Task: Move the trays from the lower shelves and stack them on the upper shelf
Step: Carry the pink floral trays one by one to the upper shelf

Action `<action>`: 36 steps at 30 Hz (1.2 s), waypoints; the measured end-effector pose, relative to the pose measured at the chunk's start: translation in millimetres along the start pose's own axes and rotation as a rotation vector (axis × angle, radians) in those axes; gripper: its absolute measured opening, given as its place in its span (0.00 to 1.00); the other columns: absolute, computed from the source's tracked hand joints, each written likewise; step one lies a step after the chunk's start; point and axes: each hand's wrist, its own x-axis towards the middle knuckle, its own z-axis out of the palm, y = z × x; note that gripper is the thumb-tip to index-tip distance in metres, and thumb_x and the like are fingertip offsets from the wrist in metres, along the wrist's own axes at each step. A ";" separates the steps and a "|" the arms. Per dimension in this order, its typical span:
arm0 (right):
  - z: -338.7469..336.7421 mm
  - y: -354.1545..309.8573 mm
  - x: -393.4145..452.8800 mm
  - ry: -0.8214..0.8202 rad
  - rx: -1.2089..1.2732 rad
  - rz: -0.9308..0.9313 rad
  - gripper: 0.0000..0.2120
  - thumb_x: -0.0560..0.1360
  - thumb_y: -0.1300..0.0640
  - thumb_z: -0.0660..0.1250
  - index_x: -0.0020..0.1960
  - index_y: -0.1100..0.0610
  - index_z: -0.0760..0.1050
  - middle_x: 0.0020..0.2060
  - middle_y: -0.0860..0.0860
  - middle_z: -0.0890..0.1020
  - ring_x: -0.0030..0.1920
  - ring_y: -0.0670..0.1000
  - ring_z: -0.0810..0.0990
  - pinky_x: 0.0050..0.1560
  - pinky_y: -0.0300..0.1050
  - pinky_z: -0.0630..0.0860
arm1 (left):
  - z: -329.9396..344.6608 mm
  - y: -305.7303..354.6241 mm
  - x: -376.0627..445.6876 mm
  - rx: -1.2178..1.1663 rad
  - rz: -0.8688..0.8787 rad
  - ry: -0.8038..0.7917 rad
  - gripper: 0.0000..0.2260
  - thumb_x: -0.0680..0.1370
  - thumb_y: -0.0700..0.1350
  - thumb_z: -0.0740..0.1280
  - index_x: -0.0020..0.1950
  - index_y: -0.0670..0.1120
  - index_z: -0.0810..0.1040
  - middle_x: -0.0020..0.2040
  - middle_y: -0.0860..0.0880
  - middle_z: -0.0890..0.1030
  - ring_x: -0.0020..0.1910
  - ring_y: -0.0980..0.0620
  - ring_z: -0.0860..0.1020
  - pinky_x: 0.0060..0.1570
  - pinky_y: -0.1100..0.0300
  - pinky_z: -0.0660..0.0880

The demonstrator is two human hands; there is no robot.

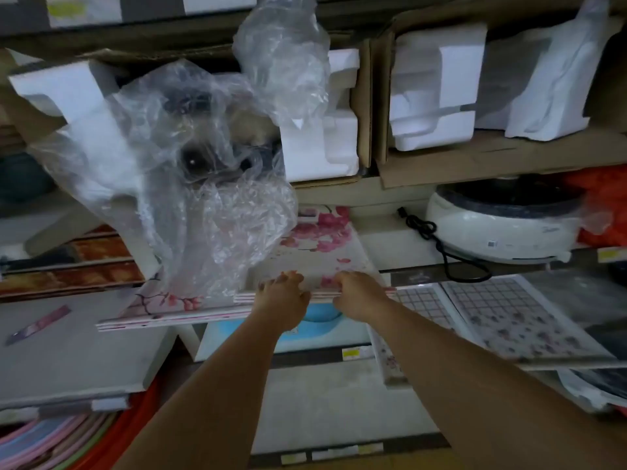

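A small stack of white trays printed with pink blossoms (322,256) lies on the shelf at the centre. My left hand (283,295) and my right hand (358,290) both grip the stack's near edge, side by side. Under and left of it another blossom tray (163,308) juts out at an angle. A blue and white tray (322,329) lies on the shelf just below my hands. To the right rest trays with a grid and small flower print (515,317). Crumpled clear plastic (210,212) hangs over the stack's left part.
A white electric cooker (502,228) with a black cord sits right of the stack. Cardboard boxes holding white foam blocks (434,86) fill the shelf above. Grey boards (74,347) lie at the left, with coloured hoops (57,442) beneath them.
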 end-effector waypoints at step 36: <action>-42.3 25.6 6.6 0.040 -0.448 -0.102 0.16 0.76 0.69 0.59 0.62 0.62 0.76 0.58 0.59 0.77 0.58 0.58 0.78 0.55 0.46 0.74 | -30.8 39.3 -9.0 0.447 0.165 0.132 0.14 0.78 0.34 0.59 0.63 0.44 0.70 0.54 0.45 0.79 0.53 0.46 0.79 0.49 0.56 0.76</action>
